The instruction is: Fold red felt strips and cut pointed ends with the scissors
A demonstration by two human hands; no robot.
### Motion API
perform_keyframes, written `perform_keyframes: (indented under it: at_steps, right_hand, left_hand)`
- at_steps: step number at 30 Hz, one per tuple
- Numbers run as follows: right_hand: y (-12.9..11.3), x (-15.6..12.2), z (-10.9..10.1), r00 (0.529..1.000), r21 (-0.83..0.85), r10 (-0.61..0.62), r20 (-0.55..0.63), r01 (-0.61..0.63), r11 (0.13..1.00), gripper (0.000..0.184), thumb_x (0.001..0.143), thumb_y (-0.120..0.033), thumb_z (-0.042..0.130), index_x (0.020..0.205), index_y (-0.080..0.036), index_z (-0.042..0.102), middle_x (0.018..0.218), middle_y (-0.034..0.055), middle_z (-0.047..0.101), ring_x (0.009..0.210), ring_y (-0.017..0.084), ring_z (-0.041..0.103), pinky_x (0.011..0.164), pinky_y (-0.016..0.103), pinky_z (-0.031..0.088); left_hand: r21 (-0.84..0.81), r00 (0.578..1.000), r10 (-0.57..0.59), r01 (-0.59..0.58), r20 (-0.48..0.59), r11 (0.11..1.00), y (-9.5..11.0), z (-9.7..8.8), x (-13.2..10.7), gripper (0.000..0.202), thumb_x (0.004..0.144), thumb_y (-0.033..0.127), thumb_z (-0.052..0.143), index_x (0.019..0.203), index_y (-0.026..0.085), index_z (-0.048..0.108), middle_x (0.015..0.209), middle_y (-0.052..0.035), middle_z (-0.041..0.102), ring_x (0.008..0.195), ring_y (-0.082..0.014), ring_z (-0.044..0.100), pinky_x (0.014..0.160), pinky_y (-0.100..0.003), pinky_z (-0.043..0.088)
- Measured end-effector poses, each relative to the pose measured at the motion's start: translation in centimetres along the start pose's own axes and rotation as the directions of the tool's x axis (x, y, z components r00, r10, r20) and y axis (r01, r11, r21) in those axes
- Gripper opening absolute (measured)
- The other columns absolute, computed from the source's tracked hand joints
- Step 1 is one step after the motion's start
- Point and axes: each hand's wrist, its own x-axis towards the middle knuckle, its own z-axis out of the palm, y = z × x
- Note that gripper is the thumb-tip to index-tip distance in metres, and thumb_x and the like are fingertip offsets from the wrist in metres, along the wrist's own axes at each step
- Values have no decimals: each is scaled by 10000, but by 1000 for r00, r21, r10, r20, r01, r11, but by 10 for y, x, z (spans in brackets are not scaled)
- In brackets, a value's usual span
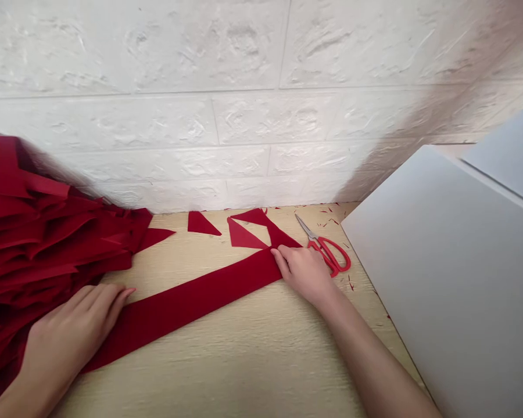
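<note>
A long dark-red fabric strip (200, 296) stretches at a slant across the pale wooden tabletop. Its left end lies under my left hand (74, 325), whose fingers are pressed together and curled on the cloth near the upper edge. At the far right end, my right hand (305, 270) grips the strip with bent fingers and thumb, partly hiding that end. Scissors with red handles (333, 252) rest just right of my right hand, pointing toward the wall, one handle loop partly covered. Small red fabric offcuts (246, 234) lie just beyond the strip.
A big layered heap of red fabric (39, 232) fills the left side. White brick-patterned wall (244, 116) bounds the back of the tabletop (226, 366). On the right stands a white panel (453, 261). Another red offcut (201, 223) and tiny scraps lie along the wall.
</note>
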Motion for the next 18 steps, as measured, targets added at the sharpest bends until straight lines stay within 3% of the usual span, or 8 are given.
perform_keyframes:
  at_steps: [1,3,6,8,10,12,15,18]
  right_hand:
    - [0,0,0,1000,-1,3,2,-3,1000,446,1075,-357,340,806,-195,657,746,57,730,643,180,619,563,313,159]
    - [0,1,0,1000,5,1,0,-1,1000,461,1078,-373,329,808,-196,658,747,53,730,649,179,621,564,312,164]
    - [1,1,2,1000,13,-5,-6,5,1000,472,1079,-381,321,814,-194,664,764,53,736,655,177,625,567,312,176]
    - [2,1,2,1000,11,-5,-8,5,1000,465,1077,-373,327,829,-192,676,786,60,746,669,180,635,572,315,179]
    - [2,1,2,1000,10,-4,3,4,1000,431,1070,-352,347,870,-191,694,823,70,759,693,186,647,577,317,184]
    - [3,2,1,1000,12,0,21,0,1000,378,1056,-320,379,917,-186,704,849,80,767,706,189,653,582,317,192]
    - [3,1,1,1000,47,7,11,-7,999,354,1052,-304,387,942,-181,700,833,78,759,694,182,642,584,311,201]
    - [4,2,4,999,110,25,-29,-22,994,392,1064,-341,361,902,-188,682,772,61,733,653,171,607,575,306,196]
  left_hand:
    - [21,993,97,-96,-60,995,9,-4,5,230,949,385,513,764,266,579,721,37,677,687,-191,631,571,-284,422]
    - [37,940,288,-286,-184,958,37,-11,18,101,951,293,539,863,275,583,826,37,715,790,-198,670,683,-320,509]
    - [-73,832,477,-515,-283,854,101,-15,49,128,919,169,585,1034,223,600,941,-27,748,884,-204,693,828,-342,560]
    - [-241,813,507,-573,-287,783,147,-5,72,177,946,194,551,1119,184,590,1037,-71,747,973,-216,692,906,-358,565]
    - [-418,841,498,-539,-213,731,182,16,94,255,976,280,520,1184,141,569,1139,-122,722,1057,-246,674,909,-386,575]
    - [-575,895,435,-407,-96,710,202,41,110,358,978,326,521,1270,118,523,1241,-162,679,1159,-276,636,944,-425,568]
    - [-689,940,342,-254,-10,679,207,67,117,384,990,370,502,1280,120,516,1233,-166,670,1165,-278,616,989,-464,538]
    - [-716,937,348,-216,41,664,201,73,116,286,1020,346,421,1154,152,583,1092,-120,705,1064,-256,627,915,-425,536]
